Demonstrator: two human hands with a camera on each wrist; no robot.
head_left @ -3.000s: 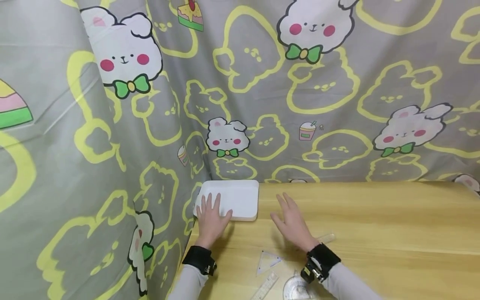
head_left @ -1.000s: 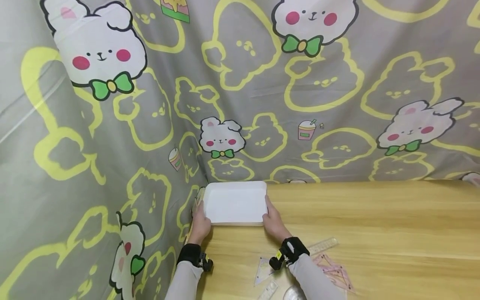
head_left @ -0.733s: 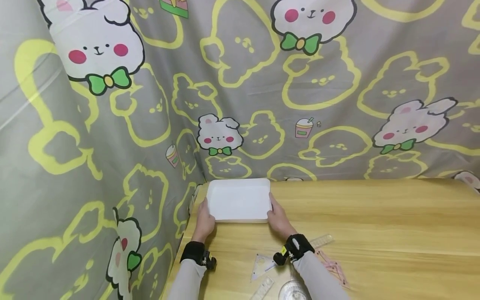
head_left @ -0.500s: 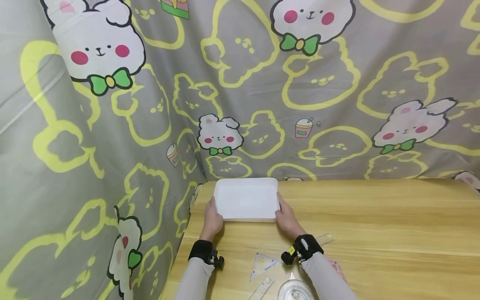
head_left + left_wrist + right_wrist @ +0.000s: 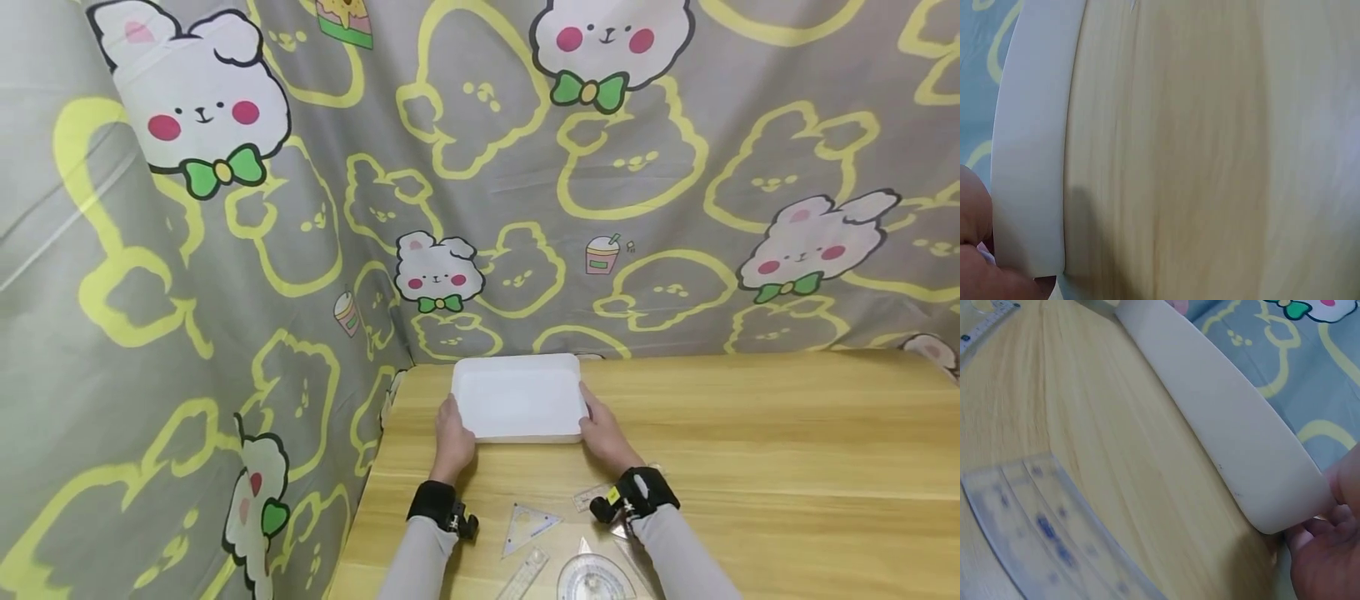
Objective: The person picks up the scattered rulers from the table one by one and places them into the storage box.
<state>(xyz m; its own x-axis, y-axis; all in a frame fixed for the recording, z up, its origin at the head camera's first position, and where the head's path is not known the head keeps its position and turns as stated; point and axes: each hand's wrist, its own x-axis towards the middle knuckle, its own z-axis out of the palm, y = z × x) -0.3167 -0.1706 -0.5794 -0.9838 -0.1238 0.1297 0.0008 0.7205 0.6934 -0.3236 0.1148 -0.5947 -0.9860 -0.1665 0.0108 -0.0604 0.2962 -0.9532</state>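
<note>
A shallow white rectangular tray [image 5: 519, 400] is held by both hands near the far left corner of the wooden table. My left hand [image 5: 454, 437] grips its left end, and my right hand [image 5: 607, 435] grips its right end. From the right wrist, the tray's side wall [image 5: 1222, 419] shows, with fingers curled beneath the corner and the thumb against the end. The left wrist view has the opposite corner of the tray [image 5: 1032, 144] pinched by the left hand [image 5: 985, 250]. Nothing is seen inside the tray. Whether it touches the table is hard to tell.
Between the forearms lie a clear set square [image 5: 517, 533], a clear ruler [image 5: 525, 575] and a round-edged protractor [image 5: 592, 562]. Another clear ruler [image 5: 588, 497] is partly under the right wrist. A patterned curtain [image 5: 517, 192] borders the table [image 5: 787, 467] behind and on the left.
Three seconds ago the left hand was spread over the tray and the right hand was apart from it. Both hands then took hold of its ends, and the tray has moved to the right.
</note>
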